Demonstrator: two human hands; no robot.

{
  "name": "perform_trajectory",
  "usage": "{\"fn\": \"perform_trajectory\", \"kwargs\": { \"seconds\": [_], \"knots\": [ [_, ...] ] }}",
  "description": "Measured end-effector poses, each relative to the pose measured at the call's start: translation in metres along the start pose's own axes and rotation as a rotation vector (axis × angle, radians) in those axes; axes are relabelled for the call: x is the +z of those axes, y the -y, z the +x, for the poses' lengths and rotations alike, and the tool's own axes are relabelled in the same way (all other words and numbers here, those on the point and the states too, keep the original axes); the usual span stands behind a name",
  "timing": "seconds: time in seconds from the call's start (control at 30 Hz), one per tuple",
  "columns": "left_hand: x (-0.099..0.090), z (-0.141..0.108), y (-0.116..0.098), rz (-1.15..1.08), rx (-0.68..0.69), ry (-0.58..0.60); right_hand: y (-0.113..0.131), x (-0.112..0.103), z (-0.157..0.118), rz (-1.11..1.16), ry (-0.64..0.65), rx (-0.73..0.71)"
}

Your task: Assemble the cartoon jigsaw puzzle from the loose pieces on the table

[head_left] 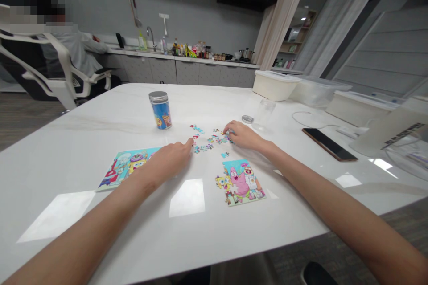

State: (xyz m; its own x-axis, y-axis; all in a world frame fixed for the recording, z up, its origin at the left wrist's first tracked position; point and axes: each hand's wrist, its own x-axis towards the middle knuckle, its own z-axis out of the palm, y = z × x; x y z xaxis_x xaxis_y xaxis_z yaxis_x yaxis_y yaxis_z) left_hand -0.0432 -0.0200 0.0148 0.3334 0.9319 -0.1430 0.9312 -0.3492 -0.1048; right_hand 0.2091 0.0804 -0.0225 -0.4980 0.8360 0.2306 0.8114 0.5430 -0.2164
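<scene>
While the loose puzzle pieces [219, 140] lie spread crosswise on the table [207, 98], the right hand [242, 133] curls over their right end, the left hand [175, 156] points at their left edge, and any grip is indeterminable.

No words clear enough to read
A slanted row of thick black letters [404, 135] stands on the big, pale white, smooth-sided thing [376, 136] at the far right, too blurry to spell out.
</scene>
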Motion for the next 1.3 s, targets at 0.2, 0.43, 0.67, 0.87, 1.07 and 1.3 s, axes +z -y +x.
{"fn": "perform_trajectory", "kwargs": {
  "seconds": [0.2,0.43,0.67,0.87,1.07,1.3],
  "knots": [
    [0.005,0.002,0.002,0.009,0.006,-0.017,0.005,-0.002,-0.001,0.101,-0.01,-0.025],
    [0.006,0.002,0.002,0.036,0.016,-0.029,0.015,-0.003,-0.003,0.164,0.121,-0.053],
    [0.007,0.003,0.004,0.03,0.004,-0.022,-0.013,-0.027,0.0,-0.03,0.005,-0.024],
    [0.011,0.004,0.006,0.036,0.034,-0.057,-0.031,-0.039,-0.007,-0.054,0.15,0.003],
    [0.01,0.004,0.006,0.057,0.012,-0.044,-0.035,-0.047,-0.01,-0.011,0.238,0.016],
    [0.009,0.004,0.005,0.037,0.012,-0.046,-0.051,-0.047,-0.011,0.032,0.264,0.01]
  ]
}}
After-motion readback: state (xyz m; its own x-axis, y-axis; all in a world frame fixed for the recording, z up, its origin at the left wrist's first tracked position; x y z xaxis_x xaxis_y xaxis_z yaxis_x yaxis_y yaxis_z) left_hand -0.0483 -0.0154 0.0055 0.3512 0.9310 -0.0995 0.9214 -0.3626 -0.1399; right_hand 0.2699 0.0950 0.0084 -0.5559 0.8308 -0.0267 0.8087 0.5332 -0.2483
